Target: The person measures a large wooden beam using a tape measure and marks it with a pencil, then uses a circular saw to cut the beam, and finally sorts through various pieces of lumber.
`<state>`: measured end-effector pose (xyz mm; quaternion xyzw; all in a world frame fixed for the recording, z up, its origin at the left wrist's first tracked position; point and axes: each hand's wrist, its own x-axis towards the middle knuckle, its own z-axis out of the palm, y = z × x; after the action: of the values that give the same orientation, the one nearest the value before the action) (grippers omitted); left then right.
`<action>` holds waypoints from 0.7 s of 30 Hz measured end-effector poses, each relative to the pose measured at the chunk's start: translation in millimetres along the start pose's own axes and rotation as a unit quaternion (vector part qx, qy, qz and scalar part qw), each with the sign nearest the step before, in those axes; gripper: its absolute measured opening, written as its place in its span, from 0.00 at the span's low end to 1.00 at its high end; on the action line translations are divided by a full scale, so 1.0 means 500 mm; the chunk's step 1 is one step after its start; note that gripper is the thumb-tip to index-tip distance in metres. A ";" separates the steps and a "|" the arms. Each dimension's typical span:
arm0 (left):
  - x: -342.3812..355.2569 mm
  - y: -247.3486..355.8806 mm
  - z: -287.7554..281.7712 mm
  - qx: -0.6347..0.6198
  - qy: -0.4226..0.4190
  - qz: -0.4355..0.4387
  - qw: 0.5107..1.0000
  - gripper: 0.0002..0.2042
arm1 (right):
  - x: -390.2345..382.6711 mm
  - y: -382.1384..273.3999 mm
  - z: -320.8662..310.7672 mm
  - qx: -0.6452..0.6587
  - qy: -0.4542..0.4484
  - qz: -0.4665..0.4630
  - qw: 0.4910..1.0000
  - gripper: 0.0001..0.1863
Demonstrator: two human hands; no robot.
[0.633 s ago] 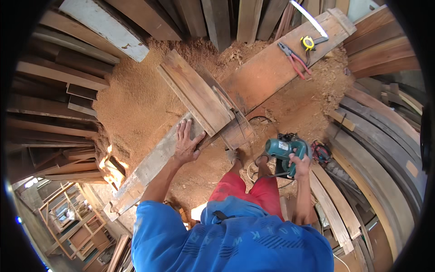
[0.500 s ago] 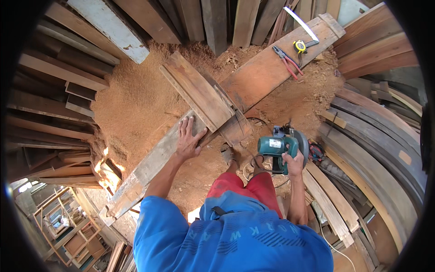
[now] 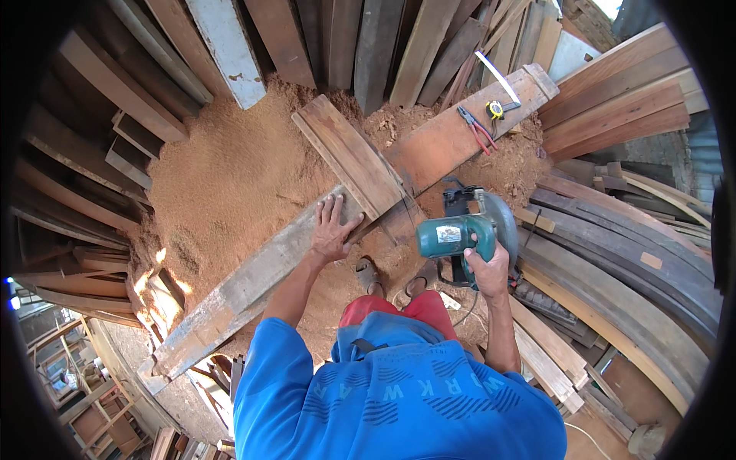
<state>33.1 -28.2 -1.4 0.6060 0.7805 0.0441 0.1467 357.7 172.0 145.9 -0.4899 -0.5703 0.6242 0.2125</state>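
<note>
My left hand point(image 3: 331, 234) lies flat with its fingers spread on the end of a long weathered plank point(image 3: 261, 277). A shorter brown board point(image 3: 349, 157) lies crosswise beside my fingertips, its near end close to the plank's end. In my right hand point(image 3: 488, 270) is the handle of a green circular saw point(image 3: 448, 236), held up off the wood to the right of the boards. The saw's round blade guard point(image 3: 501, 222) faces right. Whether the blade is turning cannot be made out.
Beyond the crosswise board, a reddish plank point(image 3: 437, 146) carries pliers point(image 3: 477, 130), a yellow tape measure point(image 3: 494, 110) and a pale curved strip point(image 3: 497, 77). Sawdust point(image 3: 222, 176) covers the ground. Stacked timber point(image 3: 629, 284) stands around, and a power strip point(image 3: 450, 300) lies near my feet.
The circular saw has risen in my right hand and come slightly left, nearer the boards. My left hand stays on the plank. The whole view has shifted.
</note>
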 end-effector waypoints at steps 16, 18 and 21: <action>-0.014 -0.015 0.034 0.003 0.068 0.003 0.998 0.39 | 0.100 -0.036 0.134 -0.234 -0.193 -0.108 0.947 0.22; -0.009 0.004 -0.012 0.014 0.014 -0.141 0.990 0.44 | 0.102 -0.026 0.124 -0.240 -0.183 -0.118 0.946 0.22; -0.016 0.007 -0.032 -0.011 0.004 -0.242 0.970 0.51 | 0.117 -0.032 0.116 -0.212 -0.210 -0.113 0.948 0.20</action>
<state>33.5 -33.1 15.9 0.3976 0.9038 0.0181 0.1570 278.6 195.1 131.4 -0.3138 -0.7731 0.5492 0.0482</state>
